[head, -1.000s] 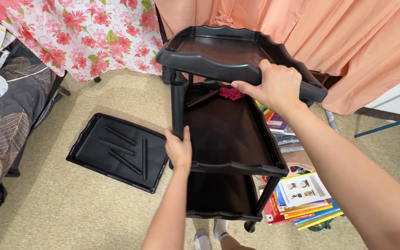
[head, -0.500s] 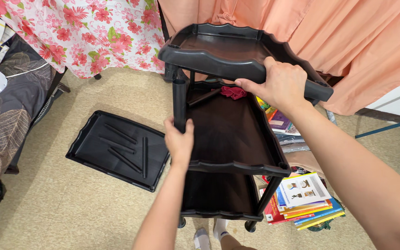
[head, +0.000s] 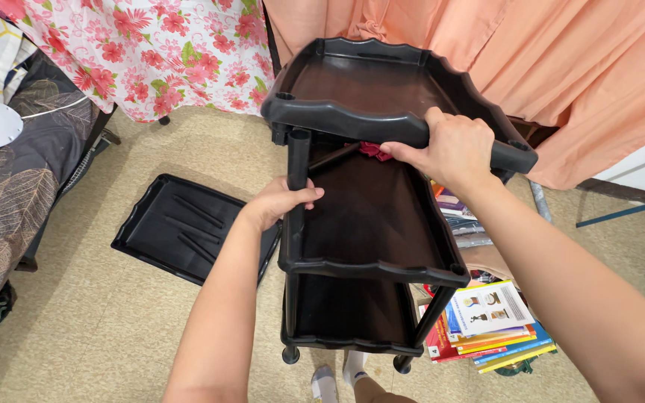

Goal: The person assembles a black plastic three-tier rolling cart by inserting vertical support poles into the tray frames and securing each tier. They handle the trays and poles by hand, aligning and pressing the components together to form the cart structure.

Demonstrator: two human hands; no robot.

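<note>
Both hands hold the rack: left hand [head: 278,203] on post [head: 298,172], right hand [head: 449,145] on top tray [head: 352,119].

Both forearms bare, no sleeves, watch or rings seen; hands bare; white socks [head: 337,380] on feet.

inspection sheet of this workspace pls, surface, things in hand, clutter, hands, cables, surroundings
surface: beige floor, partly bare
job's things: black plastic shelf rack; top tray tilted, off its left front post; middle tray and bottom tray seated
clutter: spare black tray flat on floor; book stack beside rack; small red thing on middle tray
grippers: left hand grips post; right hand grips top tray's front rim
cables: nothing seen
surroundings: floral cloth, peach curtain, bed at left
</note>
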